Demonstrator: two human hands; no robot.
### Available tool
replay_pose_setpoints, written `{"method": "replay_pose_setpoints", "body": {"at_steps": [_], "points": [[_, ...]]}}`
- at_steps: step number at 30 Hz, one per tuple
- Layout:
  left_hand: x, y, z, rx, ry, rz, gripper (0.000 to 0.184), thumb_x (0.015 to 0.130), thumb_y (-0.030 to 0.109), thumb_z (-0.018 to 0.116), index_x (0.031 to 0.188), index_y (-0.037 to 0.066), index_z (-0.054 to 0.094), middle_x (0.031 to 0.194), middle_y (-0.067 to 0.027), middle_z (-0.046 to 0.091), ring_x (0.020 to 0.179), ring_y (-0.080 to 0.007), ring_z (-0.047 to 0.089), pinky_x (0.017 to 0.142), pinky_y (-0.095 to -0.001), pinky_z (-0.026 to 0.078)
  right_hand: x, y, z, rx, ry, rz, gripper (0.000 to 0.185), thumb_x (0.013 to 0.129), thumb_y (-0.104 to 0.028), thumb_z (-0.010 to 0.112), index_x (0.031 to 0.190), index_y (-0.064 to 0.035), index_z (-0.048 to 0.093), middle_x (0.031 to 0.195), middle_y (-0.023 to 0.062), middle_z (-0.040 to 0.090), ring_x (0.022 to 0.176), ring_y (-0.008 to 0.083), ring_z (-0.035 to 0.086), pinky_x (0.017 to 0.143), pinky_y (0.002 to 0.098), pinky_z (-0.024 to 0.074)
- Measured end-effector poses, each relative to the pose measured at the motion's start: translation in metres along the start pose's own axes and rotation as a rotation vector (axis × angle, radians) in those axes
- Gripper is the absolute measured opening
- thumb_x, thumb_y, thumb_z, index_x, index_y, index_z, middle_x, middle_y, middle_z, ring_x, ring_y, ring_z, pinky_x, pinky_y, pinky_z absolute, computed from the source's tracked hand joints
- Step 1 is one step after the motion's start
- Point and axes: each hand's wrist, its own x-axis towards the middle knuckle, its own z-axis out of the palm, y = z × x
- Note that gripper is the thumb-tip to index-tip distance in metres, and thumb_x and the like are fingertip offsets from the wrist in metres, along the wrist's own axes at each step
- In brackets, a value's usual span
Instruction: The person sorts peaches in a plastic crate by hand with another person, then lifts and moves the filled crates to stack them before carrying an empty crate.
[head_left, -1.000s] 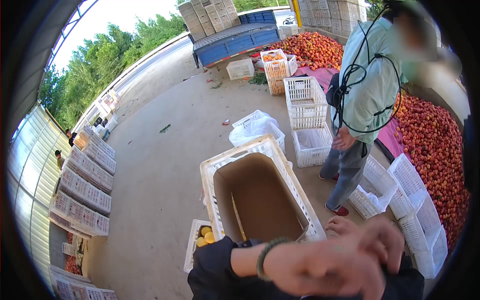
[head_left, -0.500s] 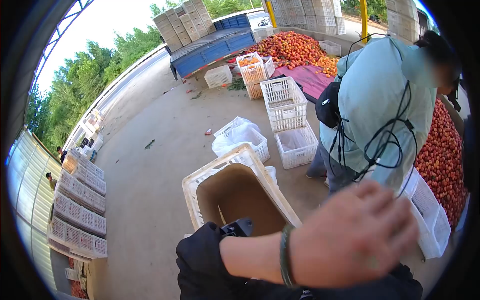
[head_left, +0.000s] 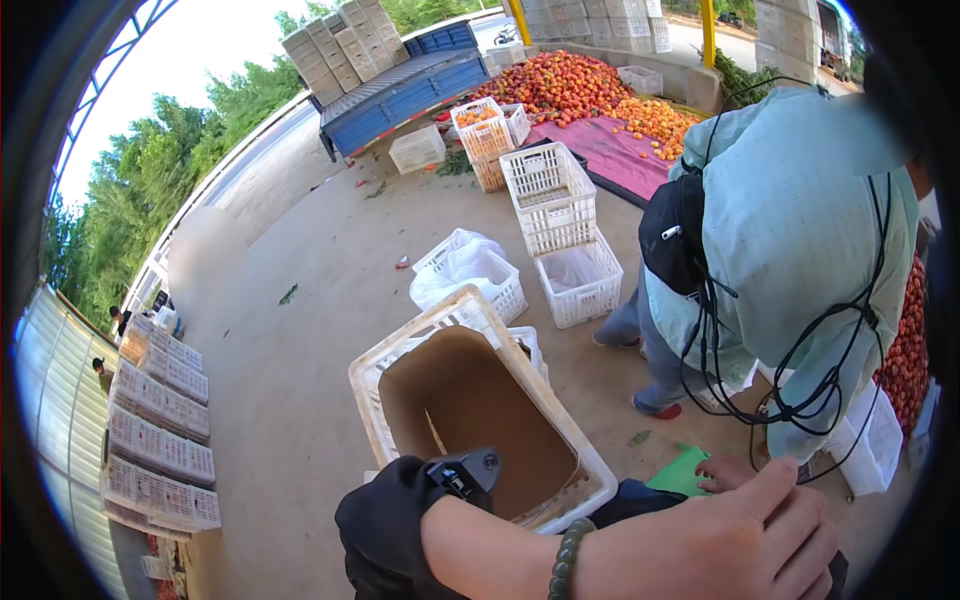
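Note:
My left hand (head_left: 730, 545) reaches across the lower right, its back toward me. A beaded bracelet (head_left: 568, 560) circles the wrist. Its fingers are bent and close together; their undersides are hidden, so I cannot see what they hold. Just behind it show the fingers of another hand (head_left: 725, 474), apparently my right, mostly covered. Those fingers are beside a thin green piece (head_left: 680, 472), and whether they grip it is unclear. A black device (head_left: 470, 472) sits at my left sleeve (head_left: 395, 530). Left of my hands stands a white crate (head_left: 590, 470) with a brown inner lining (head_left: 490, 400).
A person in a pale green jacket (head_left: 800, 220) with hanging black cords (head_left: 790, 405) bends close on the right. White crates (head_left: 580, 285) stand ahead. Red fruit piles (head_left: 560, 85) lie beyond and right (head_left: 905, 350). A blue truck bed (head_left: 410, 95) stands behind; crate stacks (head_left: 160, 440) line the left.
My left hand has lowered slightly, its fingers now more bent. The green piece and the fingers behind have come into sight. The person in the jacket appears larger and farther right.

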Motion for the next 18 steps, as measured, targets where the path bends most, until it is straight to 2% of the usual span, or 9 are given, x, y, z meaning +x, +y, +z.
{"method": "replay_pose_setpoints", "body": {"at_steps": [4, 7, 9, 11, 12, 13, 15, 16, 18], "points": [[-0.006, -0.007, 0.011, 0.127, 0.133, 0.158, 0.017, 0.055, 0.019, 0.053, 0.057, 0.002, 0.048, 0.06, -0.0036, 0.039, 0.054, -0.0168, 0.038, 0.05, -0.0301, 0.034, 0.004, -0.013, -0.007, -0.01, 0.011, 0.021, 0.027, 0.073, -0.027, 0.06, 0.094, -0.0091, 0.058, 0.089, 0.0123, 0.058, 0.085, 0.0291, 0.056, 0.073, 0.0405, 0.0442], [-0.005, -0.005, 0.0, 0.023, 0.03, 0.071, 0.015, 0.063, 0.018, 0.054, 0.061, 0.003, 0.052, 0.064, -0.0106, 0.05, 0.057, -0.0234, 0.048, 0.051, -0.0364, 0.04, -0.001, -0.001, 0.002, 0.006, 0.054, -0.016, 0.027, 0.074, -0.027, 0.06, 0.094, -0.0092, 0.058, 0.089, 0.0122, 0.058, 0.087, 0.0292, 0.056, 0.074, 0.0407, 0.044], [-0.002, -0.017, -0.02, 0.142, -0.372, 0.111, 0.02, 0.065, 0.018, 0.053, 0.078, 0.003, 0.052, 0.081, -0.0083, 0.051, 0.077, -0.0213, 0.052, 0.074, -0.0328, 0.042, 0.002, 0.015, 0.023, 0.041, 0.073, -0.047, 0.027, 0.074, -0.027, 0.059, 0.095, -0.0092, 0.058, 0.089, 0.0122, 0.058, 0.087, 0.0295, 0.056, 0.075, 0.0408, 0.0441], [-0.015, -0.042, -0.012, 0.127, -0.425, -0.045, 0.018, 0.059, 0.008, 0.054, 0.077, 0.007, 0.053, 0.077, -0.0048, 0.052, 0.07, -0.0177, 0.054, 0.064, -0.0273, 0.046, -0.008, 0.014, 0.024, -0.001, 0.012, 0.054, 0.029, 0.075, -0.028, 0.059, 0.097, -0.0094, 0.057, 0.09, 0.012, 0.059, 0.088, 0.0301, 0.056, 0.074, 0.0411, 0.0446], [-0.02, -0.064, -0.014, 0.116, -0.553, -0.114, 0.018, 0.062, 0.005, 0.053, 0.08, 0.007, 0.054, 0.078, -0.0046, 0.053, 0.07, -0.02, 0.054, 0.063, -0.0303, 0.047, -0.01, 0.022, 0.033, 0.001, 0.009, 0.055, 0.029, 0.076, -0.028, 0.059, 0.098, -0.0096, 0.057, 0.09, 0.0122, 0.059, 0.088, 0.0304, 0.056, 0.073, 0.0415, 0.0449], [-0.042, -0.088, -0.006, 0.207, -0.651, -0.168, 0.019, 0.064, 0.005, 0.054, 0.083, 0.006, 0.054, 0.079, -0.0059, 0.055, 0.071, -0.0235, 0.055, 0.063, -0.034, 0.046, -0.01, 0.032, 0.047, 0.019, 0.016, 0.076, 0.03, 0.076, -0.029, 0.058, 0.099, -0.0097, 0.056, 0.09, 0.0124, 0.059, 0.089, 0.0308, 0.056, 0.072, 0.0419, 0.0453], [-0.091, -0.135, 0.002, 0.315, -0.88, -0.438, 0.019, 0.073, 0.01, 0.053, 0.092, 0.007, 0.055, 0.082, -0.0112, 0.056, 0.078, -0.0293, 0.056, 0.069, -0.0375, 0.045, -0.016, 0.043, 0.065, 0.036, 0.045, 0.115, 0.031, 0.076, -0.03, 0.059, 0.099, -0.0097, 0.056, 0.09, 0.0132, 0.06, 0.087, 0.0314, 0.057, 0.071, 0.0427, 0.0458], [-0.118, -0.158, 0.005, 0.356, -0.987, -0.629, 0.016, 0.074, 0.011, 0.055, 0.09, 0.006, 0.056, 0.083, -0.0125, 0.056, 0.079, -0.032, 0.054, 0.07, -0.0398, 0.044, -0.03, 0.042, 0.069, 0.075, 0.105, 0.207, 0.031, 0.076, -0.03, 0.059, 0.099, -0.0097, 0.056, 0.09, 0.0132, 0.06, 0.087, 0.0314, 0.057, 0.071, 0.0427, 0.0458], [-0.186, -0.216, 0.004, 0.378, -1.061, -0.691, 0.014, 0.074, 0.015, 0.057, 0.084, 0.007, 0.059, 0.087, -0.0137, 0.058, 0.082, -0.0332, 0.055, 0.073, -0.0413, 0.044, -0.045, 0.044, 0.072, 0.084, 0.009, 0.285, 0.027, 0.077, -0.026, 0.055, 0.098, -0.0083, 0.056, 0.092, 0.0142, 0.06, 0.087, 0.0324, 0.057, 0.071, 0.0432, 0.045]]}}
